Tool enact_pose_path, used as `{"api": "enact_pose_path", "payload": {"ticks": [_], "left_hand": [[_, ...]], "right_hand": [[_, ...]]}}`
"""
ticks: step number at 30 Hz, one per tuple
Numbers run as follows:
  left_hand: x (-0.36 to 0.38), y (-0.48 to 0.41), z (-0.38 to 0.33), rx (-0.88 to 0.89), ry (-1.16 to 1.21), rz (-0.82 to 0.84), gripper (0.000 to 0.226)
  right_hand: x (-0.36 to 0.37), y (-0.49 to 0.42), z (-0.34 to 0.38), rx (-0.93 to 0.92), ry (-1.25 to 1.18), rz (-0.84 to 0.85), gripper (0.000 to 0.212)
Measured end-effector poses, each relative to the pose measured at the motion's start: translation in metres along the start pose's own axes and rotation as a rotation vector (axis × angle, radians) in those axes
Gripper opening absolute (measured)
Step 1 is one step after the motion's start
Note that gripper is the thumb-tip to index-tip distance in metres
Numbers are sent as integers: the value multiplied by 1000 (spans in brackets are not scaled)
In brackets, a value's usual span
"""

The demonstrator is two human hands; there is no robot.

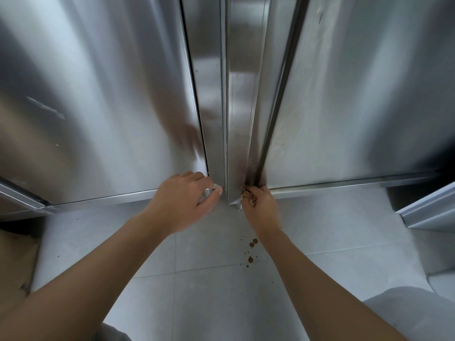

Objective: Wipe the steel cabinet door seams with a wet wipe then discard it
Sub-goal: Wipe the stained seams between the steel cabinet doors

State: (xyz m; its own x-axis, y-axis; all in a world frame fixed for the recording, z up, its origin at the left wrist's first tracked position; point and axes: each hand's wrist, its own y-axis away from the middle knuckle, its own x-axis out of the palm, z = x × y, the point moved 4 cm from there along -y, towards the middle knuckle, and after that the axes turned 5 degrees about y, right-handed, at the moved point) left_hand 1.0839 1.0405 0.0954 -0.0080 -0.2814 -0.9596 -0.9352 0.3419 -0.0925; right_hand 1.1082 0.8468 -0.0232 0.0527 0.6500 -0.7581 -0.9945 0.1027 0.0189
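Fingers (263, 189) of the right hand (261, 207) are curled round a crumpled, brown-stained wet wipe (248, 196), which is pressed to the foot of the dark seam (265, 148) beside the brushed steel cabinet door (357, 107). The middle steel panel's (211, 119) lower corner is pinched by the left hand (182, 200). Brown drops (250, 259) are seen on the grey tiled floor (209, 291).

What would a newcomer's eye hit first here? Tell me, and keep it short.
The right hand presses a brown-soiled wet wipe into the foot of the dark seam beside the right door. Just below it, brown drops spot the grey floor tiles. The left hand pinches the bottom corner of the left door, left of the wipe.
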Motion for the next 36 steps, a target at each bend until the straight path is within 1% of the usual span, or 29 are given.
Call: {"api": "enact_pose_path", "payload": {"ticks": [3, 6, 7, 9, 12, 17, 20, 23, 25, 28, 30, 32, 34, 36], "left_hand": [[0, 0, 1, 13, 2, -13, 60], [0, -3, -4, 27, 18, -25, 59], [-1, -5, -8, 31, 26, -26, 58], [-2, -7, -14, 40, 38, -25, 58], [-2, -6, -16, 51, 33, -25, 58], [-5, -2, -6, 14, 19, -20, 62], [-9, -1, -3, 4, 17, -33, 61], [-10, 0, -1, 1, 8, -45, 62], [-11, 0, 0, -5, 12, -48, 63], [-12, 1, 1, -8, 16, -46, 63], [-12, 2, 2, -8, 25, -57, 62], [-12, 2, 5, -18, 31, -61, 61], [-13, 1, 7, -30, 28, -51, 61], [-13, -1, 8, -34, 35, -47, 63]], "right_hand": [[2, -1, -3, 18, -45, 32, 28], [8, 7, -8, 71, -90, 97, 37], [9, 9, -10, 87, -97, 79, 39], [5, 13, -11, 135, -176, -11, 37], [0, 16, -8, 235, -415, -133, 31], [-1, 17, 13, 207, -565, -300, 27], [-15, 21, 31, 128, -540, -409, 32], [-24, 21, 42, 80, -448, -433, 35], [-24, 21, 41, 89, -387, -422, 34], [-15, 28, 25, 163, -263, -324, 34], [-5, 34, 15, 214, -284, -257, 35], [-2, 34, 15, 214, -379, -254, 34], [-9, 28, 24, 194, -462, -311, 31], [-22, 23, 36, 139, -493, -401, 31]]}}
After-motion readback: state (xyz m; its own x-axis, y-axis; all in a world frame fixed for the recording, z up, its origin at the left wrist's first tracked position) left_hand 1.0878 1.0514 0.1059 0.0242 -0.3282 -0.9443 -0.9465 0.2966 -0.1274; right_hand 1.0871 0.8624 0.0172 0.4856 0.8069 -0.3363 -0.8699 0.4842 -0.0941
